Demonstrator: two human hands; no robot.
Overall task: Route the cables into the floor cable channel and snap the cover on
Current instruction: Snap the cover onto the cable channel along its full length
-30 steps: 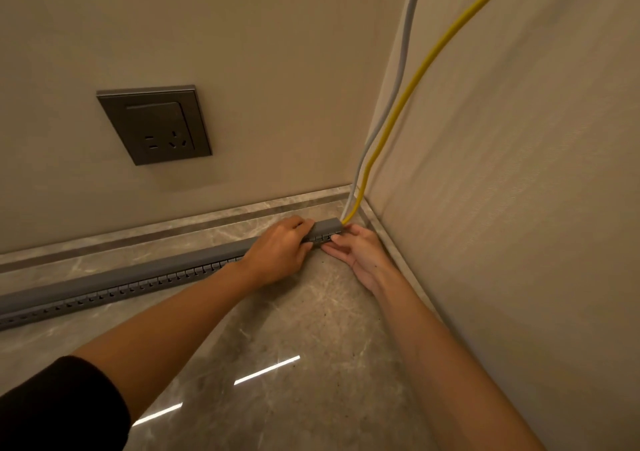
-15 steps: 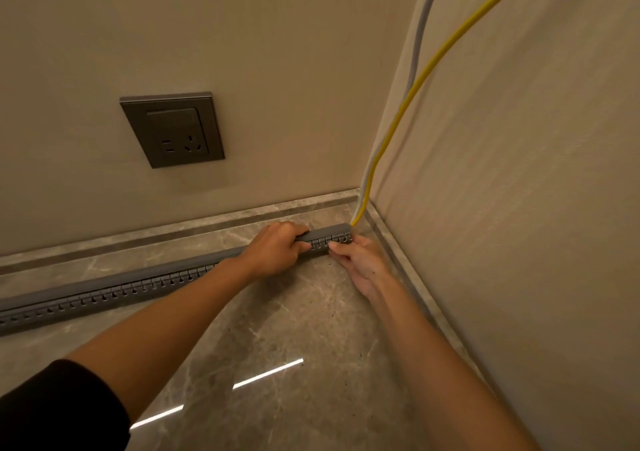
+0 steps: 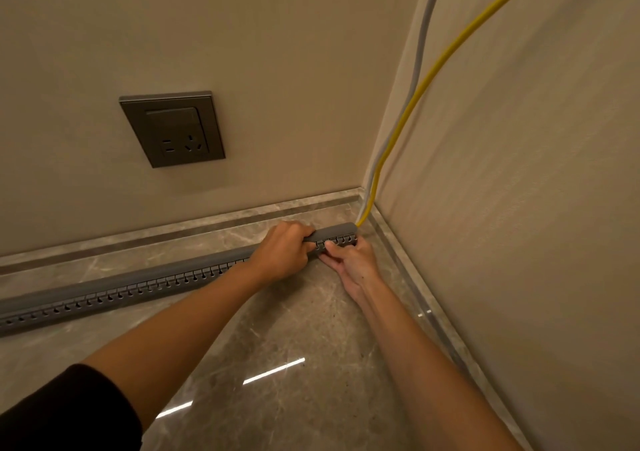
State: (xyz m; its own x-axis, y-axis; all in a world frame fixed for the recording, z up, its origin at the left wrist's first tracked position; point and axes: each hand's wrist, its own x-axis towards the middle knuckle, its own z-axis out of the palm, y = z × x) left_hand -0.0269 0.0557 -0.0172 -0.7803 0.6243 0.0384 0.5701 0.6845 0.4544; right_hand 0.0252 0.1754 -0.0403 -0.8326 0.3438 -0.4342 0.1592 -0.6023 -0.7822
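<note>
The long grey plastic cable channel [image 3: 145,286] is lying on the shiny brown stone floor [image 3: 294,346], running from the near left to the far right corner where two beige walls are meeting. A yellow cable [image 3: 446,56] and a pale grey cable [image 3: 420,42] are coming down that corner and going into the far right end of the channel. Past that end they are hidden, so they seem to be lying inside, under the rounded grey cover [image 3: 334,232].

The left hand [image 3: 282,251] is curled over the top of the channel, pressing down. The right hand [image 3: 353,260] is touching the toothed front edge with its fingertips [image 3: 329,248], just beside the left hand.

A moment ago the right hand was lying flatter on the floor by the end of the channel. Now its fingers are pinching up against the little teeth, and the hands are sitting closer together. I think this means the last bit of cover is being snapped shut at the corner, so the job is looking nearly done.

A dark grey wall socket [image 3: 173,128] is sitting on the far wall, with nothing plugged in.
</note>
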